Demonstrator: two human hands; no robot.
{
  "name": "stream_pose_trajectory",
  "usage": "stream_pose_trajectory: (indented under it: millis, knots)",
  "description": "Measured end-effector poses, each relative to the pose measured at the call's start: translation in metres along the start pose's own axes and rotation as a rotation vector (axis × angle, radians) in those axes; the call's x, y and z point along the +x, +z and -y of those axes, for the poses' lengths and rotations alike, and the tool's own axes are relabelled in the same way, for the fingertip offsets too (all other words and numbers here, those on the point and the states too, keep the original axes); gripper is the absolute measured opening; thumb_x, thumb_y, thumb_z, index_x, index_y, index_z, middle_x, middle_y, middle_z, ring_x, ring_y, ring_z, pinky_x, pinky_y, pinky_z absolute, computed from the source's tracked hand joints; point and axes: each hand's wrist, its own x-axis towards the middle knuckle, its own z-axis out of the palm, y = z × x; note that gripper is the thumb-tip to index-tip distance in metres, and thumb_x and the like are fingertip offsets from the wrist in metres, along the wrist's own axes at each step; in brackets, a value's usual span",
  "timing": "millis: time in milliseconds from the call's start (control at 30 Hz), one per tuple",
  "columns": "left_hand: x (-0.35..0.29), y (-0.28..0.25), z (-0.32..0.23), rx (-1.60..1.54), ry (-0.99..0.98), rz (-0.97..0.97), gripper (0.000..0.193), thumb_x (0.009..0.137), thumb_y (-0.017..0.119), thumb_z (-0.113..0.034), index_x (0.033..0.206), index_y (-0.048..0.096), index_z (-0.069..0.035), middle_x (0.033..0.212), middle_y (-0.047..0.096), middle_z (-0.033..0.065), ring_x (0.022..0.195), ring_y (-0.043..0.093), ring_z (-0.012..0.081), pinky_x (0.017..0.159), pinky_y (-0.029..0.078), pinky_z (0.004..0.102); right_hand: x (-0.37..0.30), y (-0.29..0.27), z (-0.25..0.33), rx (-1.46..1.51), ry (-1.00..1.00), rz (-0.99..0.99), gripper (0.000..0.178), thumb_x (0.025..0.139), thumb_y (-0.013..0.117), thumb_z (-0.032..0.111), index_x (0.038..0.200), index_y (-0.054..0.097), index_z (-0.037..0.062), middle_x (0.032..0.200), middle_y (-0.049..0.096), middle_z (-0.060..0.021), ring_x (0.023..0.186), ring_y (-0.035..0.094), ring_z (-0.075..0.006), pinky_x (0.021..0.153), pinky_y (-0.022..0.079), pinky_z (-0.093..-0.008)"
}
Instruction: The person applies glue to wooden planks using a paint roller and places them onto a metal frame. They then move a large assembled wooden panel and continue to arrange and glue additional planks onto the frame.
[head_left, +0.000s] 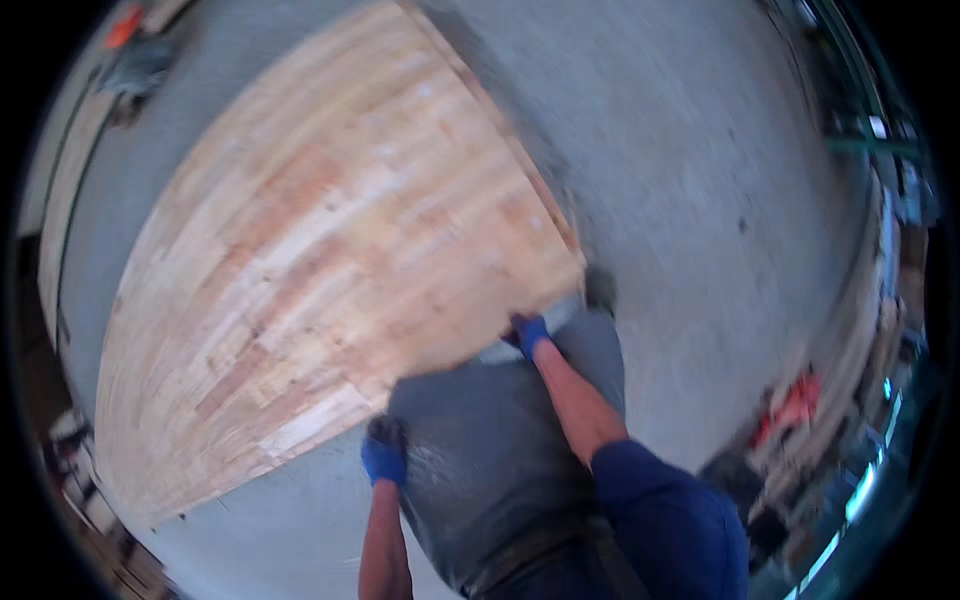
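Observation:
A large laminated wood panel (330, 230) of many light and reddish strips stretches out in front of me. Its near edge runs close to my dark grey apron (480, 430). My right hand (527, 332), in a blue glove with dark fingers, is closed on that near edge, close to the panel's right corner. My left hand (385, 455), gloved the same way, hangs beside the apron just below the edge. Its fingers are blurred, and whether they touch the panel does not show.
Grey concrete floor (690, 200) lies around the panel. On the right are a red object (795, 405) and a cluttered row of blurred items. Long boards (70, 190) lie at the far left, near a dark grey bundle (140, 65).

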Motion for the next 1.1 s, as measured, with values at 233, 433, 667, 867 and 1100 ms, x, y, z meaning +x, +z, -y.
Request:
stream_pose_trajectory:
  millis: [233, 433, 667, 867, 1100]
  knots:
    - [0.014, 0.004, -0.030, 0.226, 0.032, 0.139, 0.042, 0.089, 0.064, -0.032, 0.115, 0.064, 0.001, 0.106, 0.069, 0.0204, 0.099, 0.066, 0.0337, 0.087, 0.050, 0.0409, 0.046, -0.040, -0.001, -0.914, -0.255, 0.286, 0.022, 0.090, 0.061, 0.026, 0.107, 0.064, 0.0119, 0.106, 0.067, -0.0120, 0.093, 0.067, -0.0327, 0.076, 0.054, -0.0476]
    - [-0.037, 0.006, -0.017, 0.339, 0.178, -0.097, 0.045, 0.088, 0.066, -0.031, 0.118, 0.062, 0.002, 0.116, 0.065, 0.0217, 0.100, 0.065, 0.0359, 0.089, 0.050, 0.0409, -0.056, -0.037, 0.031, -0.986, -0.407, 0.516, 0.025, 0.097, 0.047, 0.020, 0.115, 0.060, 0.0074, 0.103, 0.068, -0.0151, 0.082, 0.068, -0.0316, 0.061, 0.054, -0.0414]
    - [-0.154, -0.007, -0.088, -0.001, 0.062, -0.166, 0.038, 0.092, 0.063, -0.030, 0.114, 0.062, 0.001, 0.104, 0.068, 0.0157, 0.086, 0.066, 0.0235, 0.077, 0.052, 0.0349, -0.233, -0.105, 0.273, -0.391, -0.183, 0.251, 0.034, 0.093, 0.061, 0.023, 0.124, 0.058, 0.0109, 0.105, 0.069, -0.0107, 0.089, 0.067, -0.0199, 0.074, 0.055, -0.0379]
    - [-0.289, -0.007, -0.096, -0.503, -0.435, -0.055, 0.037, 0.098, 0.055, -0.041, 0.097, 0.071, -0.007, 0.056, 0.061, 0.0054, 0.043, 0.054, 0.0136, 0.040, 0.035, 0.0260, -0.283, -0.340, 0.330, -0.248, 0.033, -0.043, 0.021, 0.095, 0.055, 0.029, 0.105, 0.065, 0.0123, 0.091, 0.069, -0.0102, 0.077, 0.066, -0.0241, 0.067, 0.054, -0.0393]
    - [-0.335, 0.033, -0.064, -0.306, -0.187, 0.128, 0.035, 0.097, 0.056, -0.039, 0.091, 0.072, -0.008, 0.058, 0.061, 0.0053, 0.044, 0.054, 0.0134, 0.043, 0.042, 0.0298, -0.420, -0.581, 0.154, -0.255, 0.305, -0.355, 0.018, 0.088, 0.057, 0.025, 0.096, 0.065, 0.0110, 0.088, 0.071, -0.0132, 0.070, 0.067, -0.0325, 0.059, 0.052, -0.0457]
